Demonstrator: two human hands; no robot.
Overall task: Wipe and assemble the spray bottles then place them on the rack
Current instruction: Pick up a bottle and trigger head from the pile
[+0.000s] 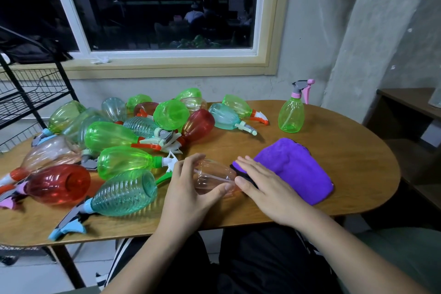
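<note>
My left hand (188, 188) grips a clear pale-pink bottle (213, 178) lying on its side at the table's front, thumb under it and fingers over the top. My right hand (262, 186) lies flat with straight fingers on the near edge of a purple cloth (296, 169), right beside the bottle's end. A dark part shows under that hand's fingers; what it is I cannot tell. A green spray bottle with a pink and grey trigger head (292, 112) stands upright at the back right. A black wire rack (28, 95) stands left of the table.
Several spray bottles in green, red, teal and pale pink (124, 141) lie heaped across the left half of the wooden oval table (358, 157), some with trigger heads on. A window and wall close the far side. A wooden shelf (410, 107) stands at the right.
</note>
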